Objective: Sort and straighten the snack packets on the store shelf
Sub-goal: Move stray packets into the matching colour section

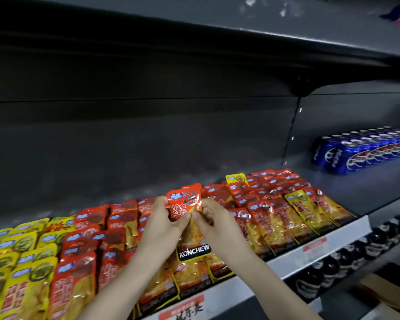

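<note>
- A red snack packet (184, 204) is held upright in both hands, above the middle of the shelf (346, 229) and in front of the rows lying there.
- The packet's left edge is gripped by the left hand (162, 225), with the fingers curled behind it and the thumb pressed on its front.
- Its right edge is pinched by the right hand (214, 221), thumb in front and fingers curled behind; the two thumbs nearly meet.
- A black band marked KONCHEW (193, 250) is seen just below the hands; it cannot be told for certain whether it belongs to the held packet.
- Red packets (270, 218) are laid in overlapping rows across the middle and right of the shelf.
- Yellow packets (19, 262) are grouped at the left end, and a stray yellow packet (236, 179) stands among the red ones at the back.
- Blue cans (365, 148) are lined up on the next shelf section to the right, well apart from the hands.
</note>
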`<action>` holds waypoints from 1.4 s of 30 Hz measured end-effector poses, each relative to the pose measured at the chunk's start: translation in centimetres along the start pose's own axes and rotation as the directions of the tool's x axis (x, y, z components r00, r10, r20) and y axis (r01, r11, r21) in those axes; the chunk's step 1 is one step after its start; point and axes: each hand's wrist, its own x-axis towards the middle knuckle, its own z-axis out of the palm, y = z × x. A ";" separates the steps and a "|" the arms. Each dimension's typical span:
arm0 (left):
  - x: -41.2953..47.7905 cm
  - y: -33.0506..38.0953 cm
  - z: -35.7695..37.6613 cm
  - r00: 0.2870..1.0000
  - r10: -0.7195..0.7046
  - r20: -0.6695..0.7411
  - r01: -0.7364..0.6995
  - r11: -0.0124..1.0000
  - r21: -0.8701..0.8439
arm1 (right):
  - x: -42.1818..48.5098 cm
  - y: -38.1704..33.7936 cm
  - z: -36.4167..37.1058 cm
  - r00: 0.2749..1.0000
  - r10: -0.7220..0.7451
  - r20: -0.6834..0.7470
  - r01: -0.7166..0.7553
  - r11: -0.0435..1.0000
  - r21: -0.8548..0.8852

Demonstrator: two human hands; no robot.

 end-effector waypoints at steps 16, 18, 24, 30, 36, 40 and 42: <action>-0.3 1.8 9.8 0.995 0.072 0.065 -0.077 0.995 0.071 | -1.1 6.4 -7.2 0.998 0.022 -0.057 -0.024 0.999 -0.041; -0.3 2.2 11.3 0.993 0.076 0.085 -0.082 0.995 0.065 | -1.2 7.3 -8.3 0.996 0.052 -0.074 -0.055 0.998 -0.037; 0.3 3.0 15.1 0.987 0.116 0.112 -0.123 0.991 0.051 | -1.4 9.7 -11.0 0.986 0.052 -0.157 -0.065 0.995 -0.078; 1.3 3.9 18.3 0.978 0.114 0.173 -0.122 0.992 0.033 | -0.8 11.9 -13.4 0.974 0.049 -0.222 -0.087 0.983 -0.163; 3.4 5.5 21.4 0.953 0.070 0.295 -0.152 0.952 0.267 | 0.0 14.5 -15.5 0.958 0.163 -0.235 -0.217 0.950 -0.226; 4.6 5.7 22.9 0.946 0.135 0.294 -0.243 0.896 0.372 | 0.0 15.9 -16.6 0.941 0.222 -0.254 -0.280 0.934 -0.220; 5.1 5.8 23.5 0.942 0.170 0.289 -0.286 0.857 0.429 | 0.2 16.3 -17.1 0.932 0.242 -0.269 -0.308 0.920 -0.242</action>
